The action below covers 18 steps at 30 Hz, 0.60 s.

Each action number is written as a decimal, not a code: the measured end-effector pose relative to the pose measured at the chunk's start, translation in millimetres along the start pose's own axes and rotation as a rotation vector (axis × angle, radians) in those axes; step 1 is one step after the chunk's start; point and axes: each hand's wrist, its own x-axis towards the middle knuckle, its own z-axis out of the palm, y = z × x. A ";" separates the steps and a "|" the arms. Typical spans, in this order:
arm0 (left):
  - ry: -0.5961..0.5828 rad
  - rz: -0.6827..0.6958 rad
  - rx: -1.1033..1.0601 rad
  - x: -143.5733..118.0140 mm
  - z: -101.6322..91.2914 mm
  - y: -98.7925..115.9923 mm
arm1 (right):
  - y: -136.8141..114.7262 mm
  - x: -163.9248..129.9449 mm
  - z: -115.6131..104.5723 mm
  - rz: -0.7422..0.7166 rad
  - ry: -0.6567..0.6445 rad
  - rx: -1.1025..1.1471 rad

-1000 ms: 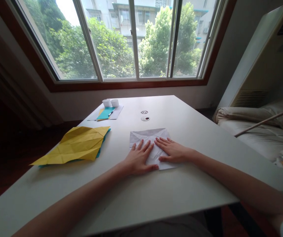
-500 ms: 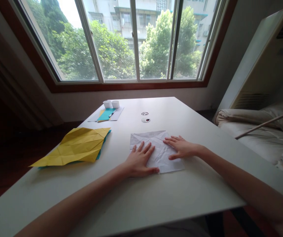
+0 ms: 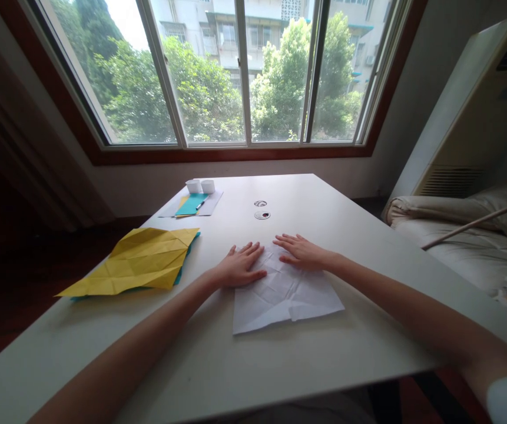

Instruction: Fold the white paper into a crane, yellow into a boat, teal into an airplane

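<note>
Head view: creased white paper [image 3: 282, 294] lies unfolded; flat, released fingers [image 3: 253, 250] press its far edge.

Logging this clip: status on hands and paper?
Left hand and right hand flat, open, on far edge of white paper. Creased, lying unfolded. Yellow sheet apart, left.

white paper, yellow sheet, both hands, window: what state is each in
white paper: creased, unfolded, flat on the table
yellow sheet: creased, lying on a teal sheet
left hand: open, palm down on the paper's far edge
right hand: open, palm down on the paper's far edge
window: shut
</note>
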 end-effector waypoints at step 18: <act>0.054 -0.252 -0.006 -8.4 -7.7 -8.4 | 42.0 -40.5 -0.4 0.222 -0.038 0.045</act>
